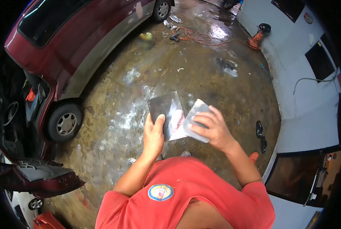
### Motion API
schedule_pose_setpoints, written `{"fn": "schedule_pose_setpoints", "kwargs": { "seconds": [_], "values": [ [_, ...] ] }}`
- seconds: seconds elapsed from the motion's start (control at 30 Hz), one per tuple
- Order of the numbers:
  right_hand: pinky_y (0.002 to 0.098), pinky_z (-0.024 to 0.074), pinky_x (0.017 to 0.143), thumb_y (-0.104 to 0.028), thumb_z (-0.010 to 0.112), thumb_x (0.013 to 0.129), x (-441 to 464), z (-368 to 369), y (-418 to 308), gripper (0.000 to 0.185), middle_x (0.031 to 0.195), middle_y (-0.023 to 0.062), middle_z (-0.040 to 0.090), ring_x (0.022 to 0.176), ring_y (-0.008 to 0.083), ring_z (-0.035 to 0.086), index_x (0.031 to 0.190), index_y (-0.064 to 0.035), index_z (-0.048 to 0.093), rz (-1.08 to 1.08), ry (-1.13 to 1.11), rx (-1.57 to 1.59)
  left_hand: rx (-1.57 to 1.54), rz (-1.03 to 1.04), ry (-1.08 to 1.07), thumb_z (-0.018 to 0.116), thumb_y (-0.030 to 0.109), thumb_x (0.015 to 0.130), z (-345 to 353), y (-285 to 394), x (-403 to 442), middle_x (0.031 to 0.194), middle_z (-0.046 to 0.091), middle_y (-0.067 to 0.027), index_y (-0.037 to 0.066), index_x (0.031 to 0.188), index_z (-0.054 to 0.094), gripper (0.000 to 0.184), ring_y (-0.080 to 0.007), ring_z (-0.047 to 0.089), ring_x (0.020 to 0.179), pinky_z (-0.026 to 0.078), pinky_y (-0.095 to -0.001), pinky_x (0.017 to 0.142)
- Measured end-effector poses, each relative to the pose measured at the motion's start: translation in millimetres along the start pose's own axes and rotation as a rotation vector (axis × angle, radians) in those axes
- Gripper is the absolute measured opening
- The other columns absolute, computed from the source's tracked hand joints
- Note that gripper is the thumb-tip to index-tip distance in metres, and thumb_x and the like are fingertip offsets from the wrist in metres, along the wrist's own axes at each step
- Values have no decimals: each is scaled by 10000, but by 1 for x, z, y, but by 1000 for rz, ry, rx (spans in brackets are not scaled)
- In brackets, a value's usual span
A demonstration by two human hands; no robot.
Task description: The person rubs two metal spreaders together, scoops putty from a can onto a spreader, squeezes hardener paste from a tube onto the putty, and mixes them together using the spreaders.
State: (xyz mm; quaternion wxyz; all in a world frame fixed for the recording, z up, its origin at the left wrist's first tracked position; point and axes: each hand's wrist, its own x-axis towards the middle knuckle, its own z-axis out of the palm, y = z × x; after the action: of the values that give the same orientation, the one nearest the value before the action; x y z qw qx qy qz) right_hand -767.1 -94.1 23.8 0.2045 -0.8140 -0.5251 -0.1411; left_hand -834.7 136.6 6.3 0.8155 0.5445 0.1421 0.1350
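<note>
My left hand (154, 134) is closed on a flat, shiny rectangular plate (159, 110), its thumb lying across the top face. A lump of pale, pinkish-white paste (176, 119) sits on the plate's right half. In my right hand (215, 129) is a flat grey putty spreader (195, 108), gripped with the fingers spread over its upper face. The spreader's left edge is close to the paste and the plate's right side; whether it touches them I cannot tell. Both hands are in front of my red shirt, above the wet floor.
A maroon van (98, 34) stands at the left, with a detached-looking bumper (44, 181) below it. An orange hose (201, 37) and a can (145, 40) are on the floor ahead. Black sandals (259, 129) lie by the white wall (300, 103) at right.
</note>
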Motion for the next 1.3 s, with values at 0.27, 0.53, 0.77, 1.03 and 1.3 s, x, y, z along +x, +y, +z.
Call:
{"fn": "schedule_pose_setpoints", "kwargs": {
  "seconds": [0.27, 0.53, 0.77, 1.03, 1.3],
  "values": [
    [561, 319, 1110, -110, 655, 766, 20, -18, -1, 319, 1130, -21, 640, 1153, 196, 570, 1068, -201, 704, -6, -5, -30, 189, -1, -135, 501, 157, 1018, -5, 6, 11, 1123, 651, -100, -34, 1271, 532, 318, -136, 587, 1009, 467, -298, 912],
    [530, 341, 1100, -145, 592, 817, 26, 11, -27, 267, 1148, -4, 675, 1142, 195, 603, 1059, -158, 703, -46, 44, 85, 486, 227, -142, 496, 135, 1022, 5, 7, 14, 1106, 692, -209, -47, 1399, 467, 420, -200, 655, 1008, 499, -336, 895],
    [546, 364, 1087, -126, 619, 809, 9, 17, -37, 294, 1175, 18, 642, 1161, 220, 591, 1089, -175, 695, -12, 31, 172, 539, 381, 44, 499, 123, 1030, 11, 19, 9, 1000, 694, -240, -61, 1374, 459, 392, -241, 694, 888, 528, -356, 788],
    [526, 397, 1090, -23, 673, 794, 15, 19, -54, 568, 1335, 150, 502, 1256, 392, 510, 1320, -223, 595, 61, 273, 392, -326, -142, 95, 569, 135, 965, 16, 6, 0, 1152, 625, -135, -19, 1281, 483, 362, -202, 636, 996, 524, -363, 895],
    [515, 388, 1085, -28, 647, 792, 0, -2, 2, 420, 1274, 86, 590, 1222, 323, 544, 1180, -182, 692, 55, 78, -32, -63, -35, -23, 548, 120, 972, -2, -3, -2, 1184, 620, -134, -33, 1299, 478, 368, -190, 628, 1032, 503, -335, 933]
  ]
}}
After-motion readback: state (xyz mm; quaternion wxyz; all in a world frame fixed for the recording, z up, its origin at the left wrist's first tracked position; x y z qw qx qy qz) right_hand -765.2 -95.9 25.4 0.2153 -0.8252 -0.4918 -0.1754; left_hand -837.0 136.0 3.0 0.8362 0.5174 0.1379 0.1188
